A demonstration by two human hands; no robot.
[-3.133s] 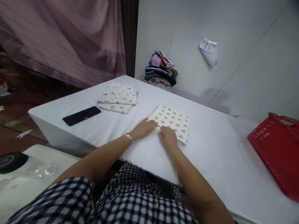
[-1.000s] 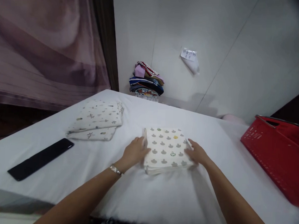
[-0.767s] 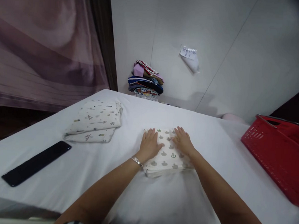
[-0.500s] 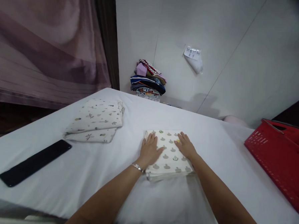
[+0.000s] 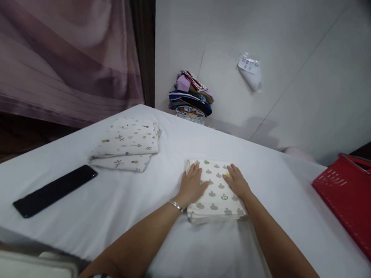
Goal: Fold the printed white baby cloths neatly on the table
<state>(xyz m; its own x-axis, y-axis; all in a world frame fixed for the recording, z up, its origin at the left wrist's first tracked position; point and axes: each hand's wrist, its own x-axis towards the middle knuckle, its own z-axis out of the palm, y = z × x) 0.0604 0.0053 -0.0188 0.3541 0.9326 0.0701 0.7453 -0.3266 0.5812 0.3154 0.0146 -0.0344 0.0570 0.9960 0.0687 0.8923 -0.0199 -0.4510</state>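
Observation:
A folded white cloth (image 5: 215,194) with grey and green prints lies on the white-covered table (image 5: 132,206). Flat on its left side rests my left hand (image 5: 194,186), fingers stretched out, with a silver bracelet on the wrist. My right hand (image 5: 237,182) lies on the cloth's right edge, fingers extended and palm down. Neither hand grips the cloth; both touch its top. To the left is a second folded cloth (image 5: 129,140), white with small plant prints, its layers slightly uneven.
A black phone-like slab (image 5: 55,190) lies at the left. A red plastic basket (image 5: 350,197) stands at the right edge. Behind the table is a stack of folded fabrics (image 5: 192,98) against the wall. A pinkish curtain (image 5: 59,49) hangs at the left.
The camera view has turned slightly left, so everything appears shifted to the right. Both hands stay flat on the folded cloth, which looks the same.

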